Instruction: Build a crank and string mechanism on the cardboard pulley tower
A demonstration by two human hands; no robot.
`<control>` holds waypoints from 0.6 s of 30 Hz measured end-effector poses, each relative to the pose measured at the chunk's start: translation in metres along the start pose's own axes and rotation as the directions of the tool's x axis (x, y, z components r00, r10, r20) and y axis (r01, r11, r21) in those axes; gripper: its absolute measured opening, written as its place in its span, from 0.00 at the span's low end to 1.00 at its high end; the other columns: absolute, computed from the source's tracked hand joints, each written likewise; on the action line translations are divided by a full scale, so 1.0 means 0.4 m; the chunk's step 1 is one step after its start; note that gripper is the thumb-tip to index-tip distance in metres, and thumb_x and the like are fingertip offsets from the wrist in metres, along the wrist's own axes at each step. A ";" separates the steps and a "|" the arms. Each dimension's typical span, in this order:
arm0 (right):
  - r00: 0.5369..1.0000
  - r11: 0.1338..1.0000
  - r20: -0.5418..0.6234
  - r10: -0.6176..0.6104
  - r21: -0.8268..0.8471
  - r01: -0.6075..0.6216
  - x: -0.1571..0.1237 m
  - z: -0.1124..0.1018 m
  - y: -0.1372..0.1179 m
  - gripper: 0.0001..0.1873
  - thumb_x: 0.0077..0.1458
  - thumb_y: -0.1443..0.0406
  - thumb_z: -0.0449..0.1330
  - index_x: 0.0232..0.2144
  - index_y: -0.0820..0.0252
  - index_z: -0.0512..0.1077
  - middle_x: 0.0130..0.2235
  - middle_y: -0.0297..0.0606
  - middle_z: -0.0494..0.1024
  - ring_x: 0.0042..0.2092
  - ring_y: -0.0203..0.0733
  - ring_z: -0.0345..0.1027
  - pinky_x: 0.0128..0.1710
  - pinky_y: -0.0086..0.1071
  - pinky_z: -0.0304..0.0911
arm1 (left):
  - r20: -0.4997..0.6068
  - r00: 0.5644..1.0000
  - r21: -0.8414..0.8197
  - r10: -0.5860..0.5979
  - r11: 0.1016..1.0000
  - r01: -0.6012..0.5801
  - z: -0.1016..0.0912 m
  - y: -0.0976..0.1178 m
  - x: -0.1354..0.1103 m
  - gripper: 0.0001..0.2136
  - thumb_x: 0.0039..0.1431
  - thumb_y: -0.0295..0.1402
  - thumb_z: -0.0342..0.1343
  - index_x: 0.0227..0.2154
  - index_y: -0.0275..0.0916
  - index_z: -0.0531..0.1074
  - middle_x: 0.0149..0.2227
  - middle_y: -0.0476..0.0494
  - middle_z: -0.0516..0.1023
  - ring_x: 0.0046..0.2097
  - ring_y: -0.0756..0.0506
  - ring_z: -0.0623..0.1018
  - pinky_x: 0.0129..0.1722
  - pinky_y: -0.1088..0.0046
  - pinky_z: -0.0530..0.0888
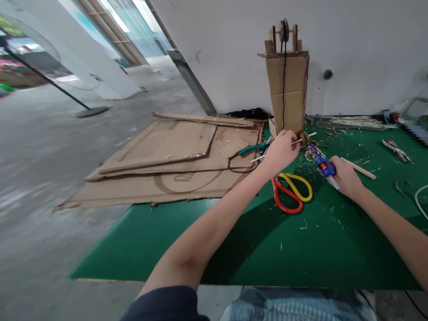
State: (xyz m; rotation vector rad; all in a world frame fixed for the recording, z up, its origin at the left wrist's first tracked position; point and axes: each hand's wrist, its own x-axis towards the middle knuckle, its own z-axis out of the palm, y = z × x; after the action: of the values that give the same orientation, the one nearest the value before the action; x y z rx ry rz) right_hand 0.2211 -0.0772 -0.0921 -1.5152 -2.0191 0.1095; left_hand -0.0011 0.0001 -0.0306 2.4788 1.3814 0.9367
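Observation:
My left hand (283, 149) is closed, pinching a thin wooden stick (296, 141) near the foot of an upright cardboard tower (290, 91). A pulley wheel (284, 31) sits at the tower's top, and a black cord (284, 84) hangs down from it. My right hand (345, 177) grips a blue hot glue gun (323, 165), its front end pointing at a small brown cardboard piece (304, 138) by the stick. A glue stick juts from the gun's rear. Scissors (290, 196) with red and yellow handles lie below my left hand; teal-handled pliers (253, 148) are partly hidden behind it.
Stacked cardboard sheets (160, 156) cover the green table's (261, 249) left side and overhang its edge. Scraps surround the tower's base. A pale wooden strip (359, 168) lies beside my right hand, a coiled cable (396, 150) farther right. A white wall (230, 58) stands behind.

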 end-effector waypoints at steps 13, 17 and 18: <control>0.996 0.998 -0.064 -0.066 -0.012 0.065 -0.003 0.003 0.005 0.15 0.53 0.61 0.58 0.44 0.59 0.67 0.37 0.46 0.79 0.37 0.52 0.73 0.34 0.36 0.63 | -0.009 1.000 -0.014 0.030 0.999 -0.030 0.013 -0.011 0.005 0.06 0.61 0.24 0.50 0.30 0.37 0.69 0.34 0.42 0.70 0.38 0.45 0.72 0.41 0.68 0.70; 0.998 0.999 -0.043 -0.043 -0.020 0.042 -0.002 0.001 0.001 0.14 0.53 0.59 0.58 0.41 0.59 0.68 0.35 0.45 0.78 0.36 0.52 0.73 0.32 0.35 0.62 | -0.003 1.000 -0.008 0.024 1.000 -0.024 0.014 -0.012 0.005 0.06 0.62 0.25 0.50 0.31 0.37 0.69 0.36 0.41 0.71 0.39 0.44 0.72 0.41 0.68 0.69; 0.999 0.999 -0.042 -0.030 -0.020 0.029 -0.002 0.001 0.000 0.13 0.53 0.59 0.58 0.40 0.59 0.67 0.34 0.45 0.78 0.35 0.52 0.72 0.32 0.35 0.62 | 0.001 1.000 -0.007 0.022 1.000 -0.022 0.014 -0.011 0.005 0.06 0.62 0.25 0.50 0.31 0.37 0.69 0.36 0.40 0.71 0.39 0.44 0.72 0.41 0.68 0.69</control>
State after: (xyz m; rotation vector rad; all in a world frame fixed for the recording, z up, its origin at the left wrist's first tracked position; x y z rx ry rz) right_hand 0.2211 -0.0778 -0.0929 -1.4870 -2.0140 0.0461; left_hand -0.0003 0.0052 -0.0358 2.4939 1.3501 0.9425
